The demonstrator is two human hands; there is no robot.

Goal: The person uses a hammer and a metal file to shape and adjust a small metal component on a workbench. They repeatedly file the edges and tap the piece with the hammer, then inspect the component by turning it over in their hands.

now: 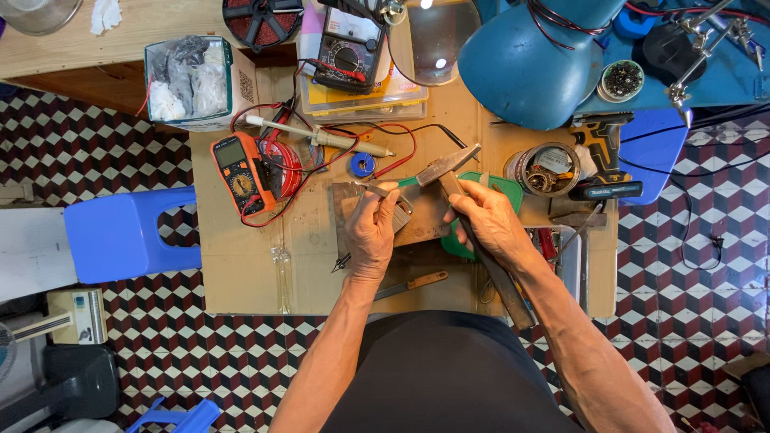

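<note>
My right hand (488, 218) grips the wooden handle of a hammer (447, 165), whose steel head is raised above the middle of the cardboard-covered work surface (241, 265). My left hand (372, 228) pinches a small metal part (399, 215) held down on a rusty metal plate (425, 224). The hammer head hangs just above and to the right of that part. The hammer's handle runs back under my right forearm.
An orange multimeter (242, 173) with red leads, a soldering iron (321, 135), a black analog meter (347, 54), a blue lamp (529, 60), a tin of parts (547, 168) and a cordless drill (601, 152) crowd the back. A blue stool (120, 234) stands at left. A knife (411, 284) lies near the front.
</note>
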